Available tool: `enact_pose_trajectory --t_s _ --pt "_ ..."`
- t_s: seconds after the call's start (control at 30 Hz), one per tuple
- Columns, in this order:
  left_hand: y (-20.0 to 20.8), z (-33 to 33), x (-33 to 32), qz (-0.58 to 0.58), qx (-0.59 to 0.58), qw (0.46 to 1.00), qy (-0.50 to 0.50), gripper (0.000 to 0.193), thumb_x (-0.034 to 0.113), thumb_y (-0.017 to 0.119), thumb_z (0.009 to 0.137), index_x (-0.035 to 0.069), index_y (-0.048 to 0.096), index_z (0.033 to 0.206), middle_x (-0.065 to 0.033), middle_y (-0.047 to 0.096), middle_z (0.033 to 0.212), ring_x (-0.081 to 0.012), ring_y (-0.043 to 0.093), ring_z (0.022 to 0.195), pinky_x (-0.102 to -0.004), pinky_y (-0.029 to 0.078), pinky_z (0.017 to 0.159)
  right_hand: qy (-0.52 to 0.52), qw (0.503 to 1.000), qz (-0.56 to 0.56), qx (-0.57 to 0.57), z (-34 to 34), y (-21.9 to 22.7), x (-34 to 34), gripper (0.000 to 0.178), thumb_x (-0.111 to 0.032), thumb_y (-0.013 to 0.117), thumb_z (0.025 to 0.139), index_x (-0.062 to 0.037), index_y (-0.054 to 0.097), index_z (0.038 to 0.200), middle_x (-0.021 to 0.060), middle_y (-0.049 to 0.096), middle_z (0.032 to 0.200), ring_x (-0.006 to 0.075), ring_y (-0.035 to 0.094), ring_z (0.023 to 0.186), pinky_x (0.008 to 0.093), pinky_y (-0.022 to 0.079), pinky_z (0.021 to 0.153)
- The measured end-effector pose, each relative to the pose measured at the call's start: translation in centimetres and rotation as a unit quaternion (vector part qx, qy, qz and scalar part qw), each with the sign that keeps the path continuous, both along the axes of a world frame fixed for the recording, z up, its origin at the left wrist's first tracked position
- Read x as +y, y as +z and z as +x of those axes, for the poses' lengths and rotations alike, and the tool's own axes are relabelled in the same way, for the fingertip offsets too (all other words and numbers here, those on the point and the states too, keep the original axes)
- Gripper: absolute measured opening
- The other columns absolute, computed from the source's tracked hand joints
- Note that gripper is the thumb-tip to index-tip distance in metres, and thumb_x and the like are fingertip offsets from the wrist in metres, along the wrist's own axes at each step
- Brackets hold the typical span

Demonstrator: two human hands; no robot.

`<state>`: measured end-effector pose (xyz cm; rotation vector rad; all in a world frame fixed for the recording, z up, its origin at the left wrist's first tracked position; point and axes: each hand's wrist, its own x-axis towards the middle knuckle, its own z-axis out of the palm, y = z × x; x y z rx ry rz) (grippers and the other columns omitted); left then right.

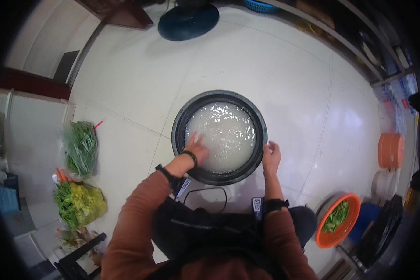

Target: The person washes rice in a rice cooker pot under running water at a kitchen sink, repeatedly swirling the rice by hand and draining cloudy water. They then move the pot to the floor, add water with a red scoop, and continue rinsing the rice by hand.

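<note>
A round black basin (178, 135) stands on the floor in front of me, holding cloudy whitish liquid (226, 135) with a glinting, rippled surface. My left hand (197, 151) reaches over the basin's near left rim. Its fingers are stretched and apart, with the tips at the liquid; whether they dip in, I cannot tell. At the right outer edge of the rim is my right hand (271, 159), its fingers loosely bent and apart from the thumb, with nothing seen in it. I cannot make out whether it touches the rim. Dark bands circle both wrists.
Bagged greens (81, 149) and a yellowish bag (88, 201) lie to the left. An orange basket (355, 224) of green leaves stands at lower right. A dark round lid-like disc (188, 22) is at the far side. Shelving (331, 30) lines the far right.
</note>
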<state>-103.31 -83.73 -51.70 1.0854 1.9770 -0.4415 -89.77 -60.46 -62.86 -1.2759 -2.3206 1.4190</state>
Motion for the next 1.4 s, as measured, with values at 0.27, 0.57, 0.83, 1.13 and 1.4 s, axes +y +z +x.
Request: enact_pose_trajectory --t_s 0.27,0.57,0.83,1.13,1.4 --pt "-2.8 -0.4 -3.4 0.316 0.13 0.917 0.207 0.037 0.013 0.063 0.079 0.012 0.06 0.117 -0.0147 0.059 0.122 -0.0267 0.052 0.119 -0.0433 0.034 0.105 0.034 0.999 0.026 -0.022 -2.0 1.0 -0.5 0.034 -0.031 0.062 0.085 0.0024 0.061 0.093 0.0087 0.056 0.068 0.0182 0.051 0.063 0.0349 0.041 0.059" --pt "-11.6 -4.6 -11.3 0.314 0.183 0.765 0.532 0.031 0.022 0.059 0.087 -0.002 0.054 0.105 -0.0258 0.059 0.099 -0.0413 0.057 0.096 -0.0459 0.046 0.082 -0.022 0.993 -0.031 0.11 -2.6 -0.5 -1.2 0.033 -0.025 0.058 0.09 -0.0003 0.046 0.071 0.0002 0.04 0.063 0.0093 0.035 0.06 0.0273 0.032 0.054" --pt "-4.4 -0.4 -13.2 0.376 0.103 0.668 0.634 0.022 0.017 0.063 0.086 -0.001 0.059 0.098 -0.0104 0.062 0.078 -0.0189 0.058 0.071 -0.0317 0.047 0.066 -0.044 0.988 -0.111 0.101 -0.8 7.2 -1.6 0.029 -0.019 0.059 0.09 0.0 0.046 0.073 0.0008 0.042 0.067 0.0109 0.036 0.065 0.0283 0.034 0.058" --pt "18.0 4.7 -17.9 0.399 -0.019 0.573 0.715 0.015 0.014 0.062 0.089 0.0 0.057 0.093 0.0001 0.059 0.079 -0.0061 0.053 0.071 -0.0217 0.045 0.066 0.033 0.985 -0.142 0.088 -1.4 29.7 -3.3 0.023 -0.017 0.061 0.091 -0.0057 0.048 0.076 -0.0037 0.046 0.072 0.0053 0.038 0.067 0.022 0.032 0.059" --pt "41.9 6.6 -25.9 0.416 -0.023 0.514 0.75 0.013 0.01 0.065 0.085 0.003 0.054 0.083 0.0043 0.047 0.069 -0.0052 0.044 0.065 -0.0219 0.038 0.059 0.096 0.972 -0.195 0.085 -5.6 54.3 -10.3 0.019 -0.014 0.06 0.091 -0.0048 0.048 0.078 -0.0006 0.051 0.079 0.0074 0.045 0.074 0.0225 0.039 0.064"
